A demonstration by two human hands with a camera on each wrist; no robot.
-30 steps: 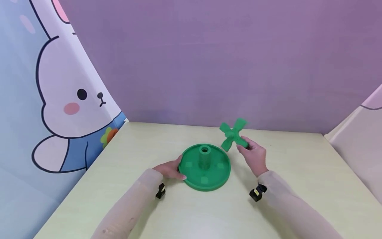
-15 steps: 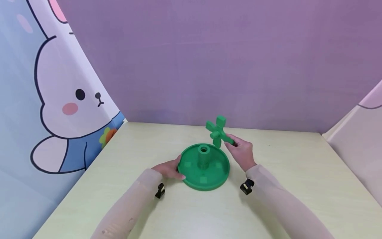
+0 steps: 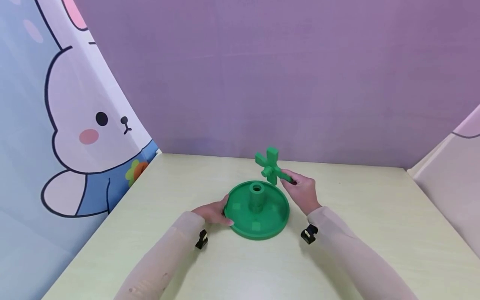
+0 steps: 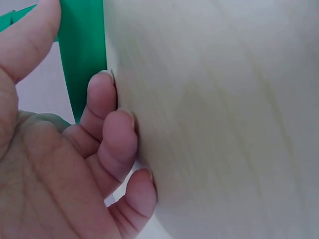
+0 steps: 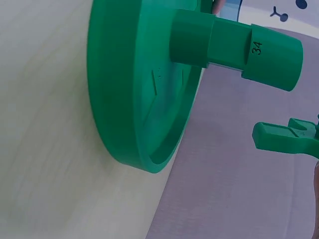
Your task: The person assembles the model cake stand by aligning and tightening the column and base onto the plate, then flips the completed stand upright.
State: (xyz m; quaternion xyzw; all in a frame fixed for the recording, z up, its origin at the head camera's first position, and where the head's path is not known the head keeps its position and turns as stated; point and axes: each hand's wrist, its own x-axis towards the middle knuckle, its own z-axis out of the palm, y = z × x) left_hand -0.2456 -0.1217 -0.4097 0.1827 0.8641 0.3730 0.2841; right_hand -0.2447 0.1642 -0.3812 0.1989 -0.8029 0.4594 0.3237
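Observation:
A round green tray-like base [image 3: 241, 227] with a raised rim lies on the table, and a hollow post [image 3: 256, 202] stands upright at its middle. My left hand [image 3: 213, 212] grips the base's left edge; in the left wrist view the thumb lies by the green rim [image 4: 82, 45] and the other fingers are curled near the tabletop. Behind and above the post, my right hand [image 3: 302, 192] pinches one arm of a green cross-shaped piece [image 3: 272, 155]. A short peg at its centre points toward the front left. Apart from the post, the piece [image 5: 281, 137] hangs in the air. The post [image 5: 229, 42] bears the marking "34".
Both things are on or above a pale wooden table [image 3: 255, 271]. A purple cloth wall [image 3: 262, 83] rises along its back edge. At the left hangs a light-blue cloth [image 3: 22, 166] with a printed rabbit. Black camera mounts sit on both wrists.
My right hand has moved left with the cross-shaped piece, bringing it nearer the post. The piece has turned, so its peg now shows more clearly. My left hand and the base have stayed put.

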